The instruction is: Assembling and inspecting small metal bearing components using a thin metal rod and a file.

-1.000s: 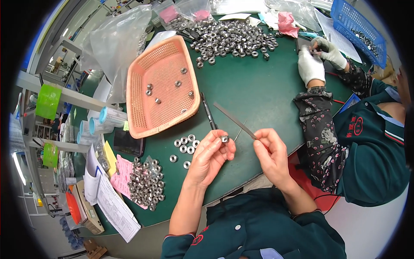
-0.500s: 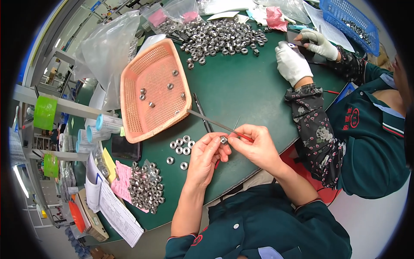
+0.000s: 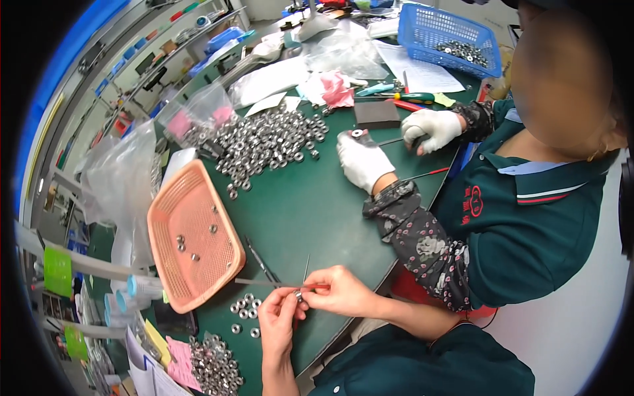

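We pinch the ring [image 3: 299,297] inside our left grip [image 3: 277,317]; our right grip [image 3: 342,292], clasping the file [image 3: 256,282], has closed in.

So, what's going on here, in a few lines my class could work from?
The person's left grip pinches a small metal ring; the right grip holds a thin grey tool with a red handle close to it. Several loose rings lie beside the pink basket, with a large pile farther back. To the right, a co-worker in white gloves holds a round piece.
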`<state>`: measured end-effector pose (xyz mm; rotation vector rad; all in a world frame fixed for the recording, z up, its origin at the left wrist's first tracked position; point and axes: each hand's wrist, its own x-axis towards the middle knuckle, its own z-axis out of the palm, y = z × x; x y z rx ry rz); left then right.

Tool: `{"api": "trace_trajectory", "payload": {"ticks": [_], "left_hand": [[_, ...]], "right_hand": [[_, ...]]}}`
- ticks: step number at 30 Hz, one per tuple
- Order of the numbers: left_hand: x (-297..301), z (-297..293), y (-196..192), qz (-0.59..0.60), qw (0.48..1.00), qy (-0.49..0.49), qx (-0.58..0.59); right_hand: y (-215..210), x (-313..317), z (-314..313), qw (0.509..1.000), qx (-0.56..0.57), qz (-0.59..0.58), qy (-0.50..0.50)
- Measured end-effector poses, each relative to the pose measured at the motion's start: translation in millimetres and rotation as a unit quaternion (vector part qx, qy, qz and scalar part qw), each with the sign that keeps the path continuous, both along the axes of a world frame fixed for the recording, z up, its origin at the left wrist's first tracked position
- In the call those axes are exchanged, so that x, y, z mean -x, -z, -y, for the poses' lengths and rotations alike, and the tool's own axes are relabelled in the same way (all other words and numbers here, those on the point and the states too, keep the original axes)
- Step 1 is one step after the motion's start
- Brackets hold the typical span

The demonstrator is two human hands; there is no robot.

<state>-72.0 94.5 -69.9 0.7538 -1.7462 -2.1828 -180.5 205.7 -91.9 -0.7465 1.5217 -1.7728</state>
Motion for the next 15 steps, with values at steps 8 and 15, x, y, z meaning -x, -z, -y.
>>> {"api": "trace_trajectory", "payload": {"ticks": [8, 15], "left_hand": [[8.8, -1.1, -5.2, 0.005, 0.999, 0.015, 0.041], [7.0, -0.2, -3.3, 0.026, 0.997, 0.028, 0.06]], "right_hand": [[-10.5, 10.4, -3.3, 0.995, -0.046, -0.088, 0.025], [-15.8, 11.1, -5.7, 0.994, -0.053, -0.089, 0.021]]}}
